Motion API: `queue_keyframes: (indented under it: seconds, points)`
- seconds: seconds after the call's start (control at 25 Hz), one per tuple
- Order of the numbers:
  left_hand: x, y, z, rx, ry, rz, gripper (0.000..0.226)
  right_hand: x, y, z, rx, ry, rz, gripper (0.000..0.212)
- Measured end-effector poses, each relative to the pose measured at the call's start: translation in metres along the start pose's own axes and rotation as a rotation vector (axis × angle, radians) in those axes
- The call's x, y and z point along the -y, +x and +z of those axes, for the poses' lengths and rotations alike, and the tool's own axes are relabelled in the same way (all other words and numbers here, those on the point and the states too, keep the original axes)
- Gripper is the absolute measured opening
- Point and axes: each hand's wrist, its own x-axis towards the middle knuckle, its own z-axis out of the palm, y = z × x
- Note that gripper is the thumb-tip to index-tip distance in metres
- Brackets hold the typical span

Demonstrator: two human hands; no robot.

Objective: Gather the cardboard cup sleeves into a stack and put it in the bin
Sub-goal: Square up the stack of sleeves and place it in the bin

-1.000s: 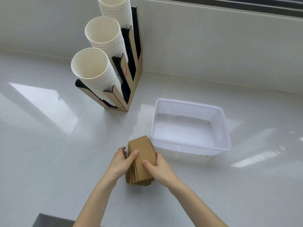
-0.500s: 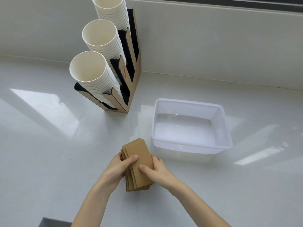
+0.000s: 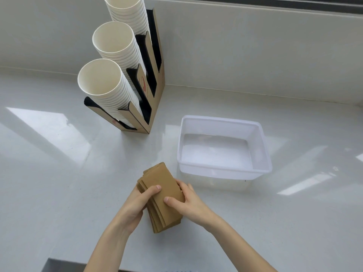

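Together, the left hand (image 3: 135,205) and right hand (image 3: 188,203) clasp the stack of cardboard sleeves (image 3: 163,195) from either side, thumbs pressed on its top face. Its long axis runs from near the person away and slightly leftward, the far end fanned unevenly. It sits low over the counter (image 3: 59,193), just beside the near-left corner of the empty bin (image 3: 263,154).
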Motion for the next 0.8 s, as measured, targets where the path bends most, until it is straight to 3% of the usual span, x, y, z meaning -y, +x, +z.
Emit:
queue_keyframes:
  seconds: [0.08,0.16,0.32,0.52,0.68,0.8]
  points:
    - [0.004,-0.002,0.004,-0.022,-0.033,0.025,0.017,0.0,-0.002,0.0,-0.008,-0.017,-0.017,0.062]
    - [0.007,-0.004,0.006,-0.024,-0.068,0.034,0.018,-0.001,-0.002,-0.001,-0.016,-0.018,-0.025,0.066]
    - [0.013,-0.004,0.003,-0.064,-0.152,0.044,0.053,-0.006,-0.002,-0.003,-0.045,0.072,-0.027,0.076]
    - [0.011,-0.003,0.004,-0.076,-0.248,0.107,0.07,-0.02,-0.007,-0.001,0.011,0.417,0.035,0.1]
    - [0.009,-0.004,0.011,-0.018,-0.187,0.139,0.089,-0.033,-0.011,0.002,0.033,0.643,-0.011,0.07]
    - [0.008,-0.007,0.011,0.049,-0.099,0.151,0.107,-0.042,-0.011,-0.01,-0.028,0.617,-0.047,0.077]
